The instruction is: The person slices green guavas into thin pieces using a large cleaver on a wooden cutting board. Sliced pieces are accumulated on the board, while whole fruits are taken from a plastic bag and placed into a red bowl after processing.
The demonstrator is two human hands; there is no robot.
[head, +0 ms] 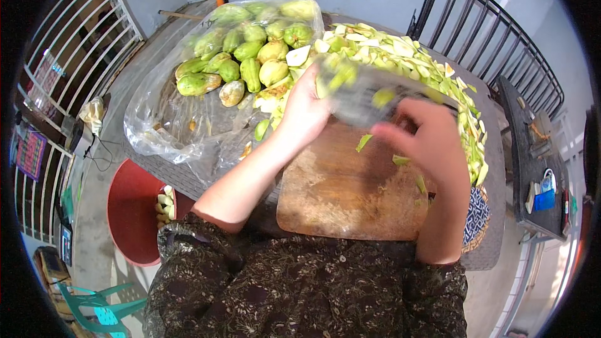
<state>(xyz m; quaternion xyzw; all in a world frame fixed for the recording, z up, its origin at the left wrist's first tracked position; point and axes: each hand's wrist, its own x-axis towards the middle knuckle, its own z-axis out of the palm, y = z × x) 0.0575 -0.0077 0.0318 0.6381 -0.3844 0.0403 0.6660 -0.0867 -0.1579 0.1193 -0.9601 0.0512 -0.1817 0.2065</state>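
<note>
My left hand (307,105) grips the left end of a flat grey thing (366,96), held above the far edge of a wooden cutting board (347,192). Motion blurs it too much to tell what it is; green pieces (384,97) show against it. Close by its right part is my right hand (425,134), also blurred, thumb stretched left and the other fingers partly hidden. Whether this hand holds anything is unclear. A few green peel scraps (364,142) show over the board. Beyond my hands spreads a heap of pale green peelings (399,49).
Several green chayotes (251,50) lie in and before a clear plastic bag (155,126) on the grey woven-pattern table (493,225). A red bucket (136,216) holding pale cut pieces (165,204) stands lower left. A patterned round mat (476,218) lies right of the board.
</note>
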